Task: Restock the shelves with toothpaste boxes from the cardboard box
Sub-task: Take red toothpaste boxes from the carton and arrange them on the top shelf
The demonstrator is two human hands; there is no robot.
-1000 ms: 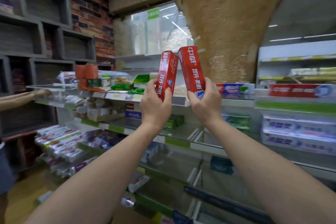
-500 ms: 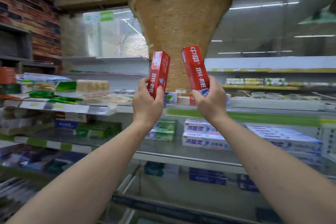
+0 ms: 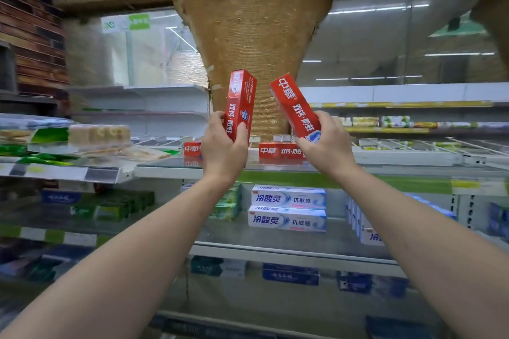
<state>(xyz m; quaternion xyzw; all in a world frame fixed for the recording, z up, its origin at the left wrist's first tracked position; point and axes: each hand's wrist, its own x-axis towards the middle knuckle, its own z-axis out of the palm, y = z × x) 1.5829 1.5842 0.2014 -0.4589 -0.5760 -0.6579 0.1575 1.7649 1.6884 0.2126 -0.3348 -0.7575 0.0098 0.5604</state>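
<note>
Above top shelf [image 3: 303,170]: 2 red boxes [image 3: 240,103], lower ends within fingers [image 3: 242,129].

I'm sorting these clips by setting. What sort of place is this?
Most likely a shop's toothpaste aisle: tiered metal shelves with price-label strips, stacked white-and-blue toothpaste boxes, and red toothpaste boxes lying on the upper shelf.

Two red toothpaste boxes [image 3: 240,104] [image 3: 296,107] held up on end, tops tilted apart, above the top shelf [image 3: 385,170]
</note>
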